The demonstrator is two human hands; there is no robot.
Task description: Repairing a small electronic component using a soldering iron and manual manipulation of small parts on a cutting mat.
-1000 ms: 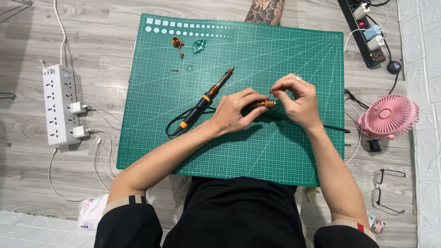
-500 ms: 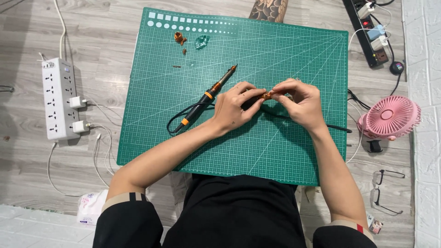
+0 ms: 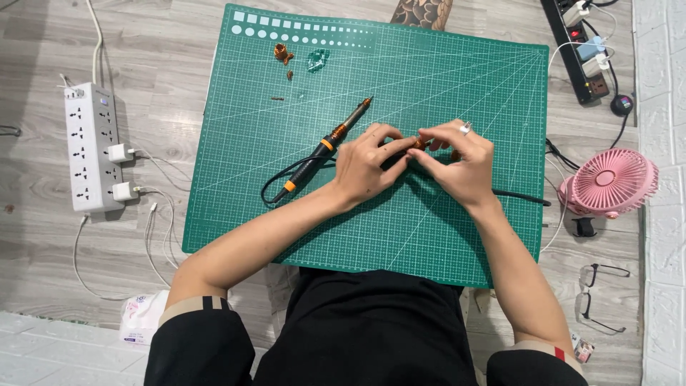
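While a small orange piece [image 3: 419, 144] sits pinched between both hands above the green cutting mat [image 3: 457, 236], the left hand [image 3: 366, 166] and right hand [image 3: 457, 166] close their fingertips on it. Just left lies a soldering iron [image 3: 325, 146]; a pink fan [image 3: 609, 183] stands right.

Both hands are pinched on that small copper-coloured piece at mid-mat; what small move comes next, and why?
Probably keep the pinch and lift the small copper-coloured piece slightly off the green cutting mat. The left hand and right hand meet around it, largely hiding it, and a black cable runs beneath the right hand. The black-and-orange soldering iron lies untouched just left of the left hand.
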